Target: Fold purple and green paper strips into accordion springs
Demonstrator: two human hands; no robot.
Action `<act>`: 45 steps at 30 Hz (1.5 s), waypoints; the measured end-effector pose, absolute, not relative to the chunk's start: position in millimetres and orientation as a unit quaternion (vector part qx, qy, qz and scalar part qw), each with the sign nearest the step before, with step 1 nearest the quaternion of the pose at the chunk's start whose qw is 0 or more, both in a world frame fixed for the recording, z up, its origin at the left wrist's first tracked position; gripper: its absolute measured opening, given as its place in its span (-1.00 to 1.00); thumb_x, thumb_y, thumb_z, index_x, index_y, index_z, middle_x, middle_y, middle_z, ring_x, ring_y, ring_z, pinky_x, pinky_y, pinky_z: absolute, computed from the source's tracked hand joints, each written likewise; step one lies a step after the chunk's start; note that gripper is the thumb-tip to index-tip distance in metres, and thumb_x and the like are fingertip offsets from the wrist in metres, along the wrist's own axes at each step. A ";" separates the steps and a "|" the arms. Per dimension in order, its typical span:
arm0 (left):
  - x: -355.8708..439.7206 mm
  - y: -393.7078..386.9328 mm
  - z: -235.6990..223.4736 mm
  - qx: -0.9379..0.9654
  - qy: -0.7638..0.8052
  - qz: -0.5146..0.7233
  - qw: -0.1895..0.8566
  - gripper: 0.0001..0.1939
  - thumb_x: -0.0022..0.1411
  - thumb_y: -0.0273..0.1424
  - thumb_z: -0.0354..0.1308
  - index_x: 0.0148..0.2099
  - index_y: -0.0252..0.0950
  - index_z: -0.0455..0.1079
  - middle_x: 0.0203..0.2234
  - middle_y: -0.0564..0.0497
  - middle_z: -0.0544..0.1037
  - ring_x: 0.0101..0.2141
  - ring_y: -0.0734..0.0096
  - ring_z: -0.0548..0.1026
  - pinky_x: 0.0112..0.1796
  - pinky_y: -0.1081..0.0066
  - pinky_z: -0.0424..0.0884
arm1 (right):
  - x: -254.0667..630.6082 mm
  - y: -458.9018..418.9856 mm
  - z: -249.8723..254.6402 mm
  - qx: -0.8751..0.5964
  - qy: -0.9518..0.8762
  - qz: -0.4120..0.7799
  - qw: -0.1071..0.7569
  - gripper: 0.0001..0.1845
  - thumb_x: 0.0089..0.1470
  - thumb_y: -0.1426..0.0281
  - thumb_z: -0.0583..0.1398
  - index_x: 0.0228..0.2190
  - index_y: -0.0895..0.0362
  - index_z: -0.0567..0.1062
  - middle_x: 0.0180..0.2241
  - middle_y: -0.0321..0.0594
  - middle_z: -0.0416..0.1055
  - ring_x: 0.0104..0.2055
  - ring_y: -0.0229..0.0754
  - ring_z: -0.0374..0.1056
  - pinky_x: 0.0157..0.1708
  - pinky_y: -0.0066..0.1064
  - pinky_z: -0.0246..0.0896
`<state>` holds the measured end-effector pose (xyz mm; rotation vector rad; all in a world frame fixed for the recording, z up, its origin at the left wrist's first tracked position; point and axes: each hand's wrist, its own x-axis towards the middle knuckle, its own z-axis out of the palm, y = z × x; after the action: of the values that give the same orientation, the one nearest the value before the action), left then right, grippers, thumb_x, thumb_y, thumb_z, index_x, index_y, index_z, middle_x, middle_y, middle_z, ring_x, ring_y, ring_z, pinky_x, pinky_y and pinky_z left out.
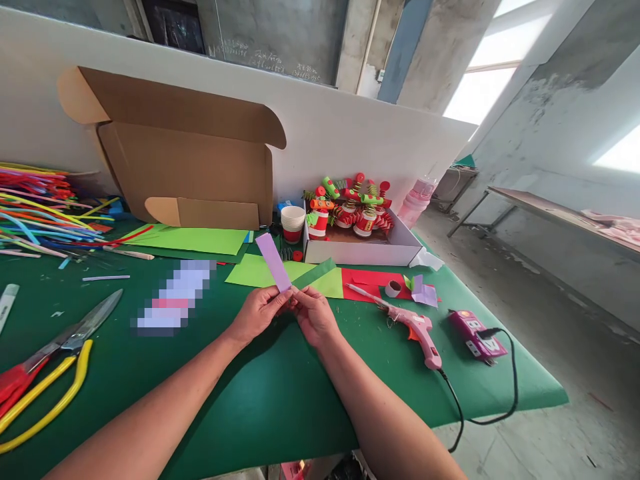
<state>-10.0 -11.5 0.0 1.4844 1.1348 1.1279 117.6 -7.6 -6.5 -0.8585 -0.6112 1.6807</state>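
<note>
Above the middle of the green table, my left hand (259,312) and my right hand (314,313) meet, fingertips pinched together. Between them are two paper strips joined or crossed at one end. A purple paper strip (273,261) sticks up to the left from the pinch. The green paper strip (315,272) points up to the right. Which fingers press on which strip is partly hidden where the hands meet. Right of my hands lies a pink glue gun (417,328) with its nozzle pointing left.
A white box (363,253) of red and green paper figures stands behind, beside stacked paper cups (293,220). An open cardboard box (190,167), colourful pipe cleaners (40,207), scissors (75,340) and yellow-handled pliers (65,387) are leftward. A purple power strip (477,335) lies right, its cord hanging over the edge.
</note>
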 end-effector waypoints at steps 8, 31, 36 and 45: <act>-10.5 -12.5 5.3 0.589 0.425 0.432 0.534 -0.58 0.06 0.02 0.21 -0.42 -0.26 0.43 -0.61 0.07 0.41 -0.55 0.41 0.32 -0.49 0.44 0.29 | 122.1 -4.5 -9.1 -0.370 -0.259 0.702 0.550 -0.59 -0.43 0.26 0.49 -0.67 0.15 0.38 -0.66 -0.38 0.33 -0.57 -0.35 0.23 -0.48 -0.46 0.18; -14.1 -9.4 4.7 0.475 0.475 0.502 0.544 -0.62 -0.09 -0.05 0.33 -0.55 -0.29 0.46 -0.71 0.05 0.42 -0.61 0.46 0.31 -0.52 0.43 0.24 | 118.4 -6.5 -5.9 -0.424 -0.398 0.596 0.553 -0.64 -0.26 0.23 0.41 -0.67 0.14 0.37 -0.68 -0.43 0.26 -0.59 -0.37 0.19 -0.52 -0.49 0.08; -12.9 -8.5 5.8 0.427 0.450 0.534 0.575 -0.60 -0.11 -0.05 0.35 -0.57 -0.30 0.42 -0.72 0.05 0.40 -0.62 0.48 0.30 -0.53 0.43 0.25 | 114.3 -9.9 -3.3 -0.391 -0.354 0.646 0.552 -0.67 -0.30 0.22 0.42 -0.60 0.13 0.42 -0.62 -0.43 0.31 -0.58 -0.38 0.18 -0.49 -0.48 0.14; -25.0 -19.0 35.6 0.720 0.550 0.253 0.339 -0.53 0.15 0.01 0.05 -0.56 -0.25 0.39 -0.65 0.00 0.49 -0.57 0.32 0.42 -0.48 0.40 0.29 | 120.7 2.8 -12.3 -0.452 -0.366 0.546 0.603 -0.68 -0.23 0.15 0.34 -0.58 0.11 0.40 -0.67 -0.46 0.24 -0.60 -0.36 0.13 -0.51 -0.47 0.08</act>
<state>-25.0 -19.0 35.6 1.8759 1.4315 0.6583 120.7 2.8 -12.3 -1.0474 -0.8471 1.2649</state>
